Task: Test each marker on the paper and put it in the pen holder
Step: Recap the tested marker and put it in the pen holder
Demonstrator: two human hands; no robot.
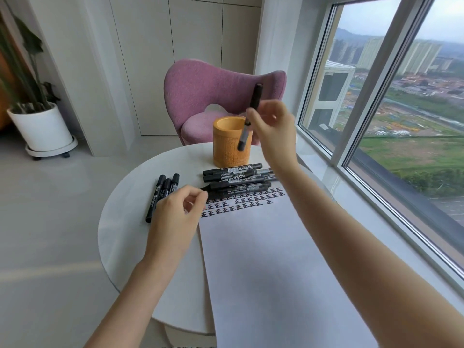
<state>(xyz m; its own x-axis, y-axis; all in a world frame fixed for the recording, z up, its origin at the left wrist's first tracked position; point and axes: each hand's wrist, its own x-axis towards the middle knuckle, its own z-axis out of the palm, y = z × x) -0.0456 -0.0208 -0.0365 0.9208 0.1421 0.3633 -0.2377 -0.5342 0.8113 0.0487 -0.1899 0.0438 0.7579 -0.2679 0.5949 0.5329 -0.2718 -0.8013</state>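
With marker (256,96) pinched in right hand (271,129), straighten upright over pen holder (229,144) at table's twelve o'clock before releasing; leave left hand (175,209) loosely curled, empty.

Paper (263,259): the far end carries rows of a single black character, 正, repeated across the sheet. The farthest row lies partly under the pile of markers (236,180).

Pile of markers: each barrel has a label with white print. On one label near the top of the pile, the characters 大容量 and the number 700 are legible. The smaller print lines are too fine to read.

Three markers (163,194) at the left of the tabletop (125,222): white barrel print, not legible.

Pen holder (229,146): carved characters on the wall, not legible.
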